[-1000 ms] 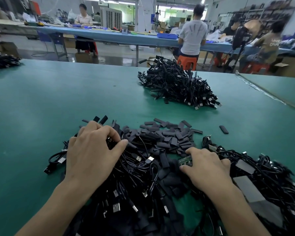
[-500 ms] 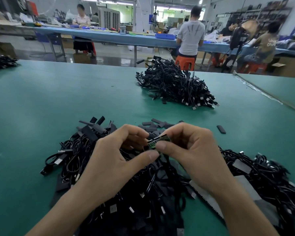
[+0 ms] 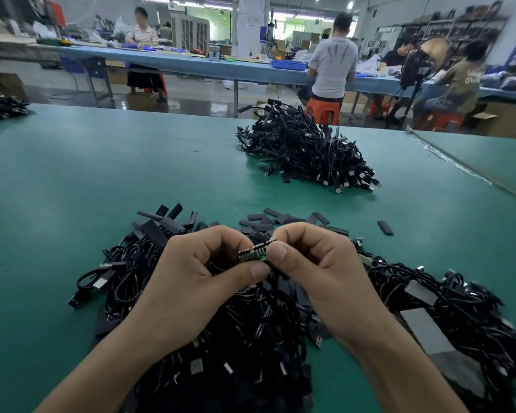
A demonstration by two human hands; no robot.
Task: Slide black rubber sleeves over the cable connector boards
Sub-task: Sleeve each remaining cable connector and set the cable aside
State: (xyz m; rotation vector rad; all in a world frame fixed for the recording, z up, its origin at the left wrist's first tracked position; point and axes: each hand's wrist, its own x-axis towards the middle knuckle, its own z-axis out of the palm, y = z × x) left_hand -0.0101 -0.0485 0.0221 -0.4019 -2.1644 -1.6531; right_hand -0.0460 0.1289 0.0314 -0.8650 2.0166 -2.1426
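Note:
A small green connector board is held up above the near pile, pinched from both sides. My left hand grips its left end with thumb and curled fingers. My right hand pinches its right end between thumb and forefinger. Whether a black sleeve is in my left fingers is hidden. Loose black rubber sleeves lie scattered just beyond my hands. Under and around my hands spreads a tangle of black cables with USB plugs.
A second heap of black cables lies farther back on the green table. One stray sleeve lies to the right. More cables sit at the far left edge. People work at a blue bench behind.
Both hands rose from the pile and met. My right hand brought the green board up, and my left hand now grips its other end. Since half a second ago little has moved.

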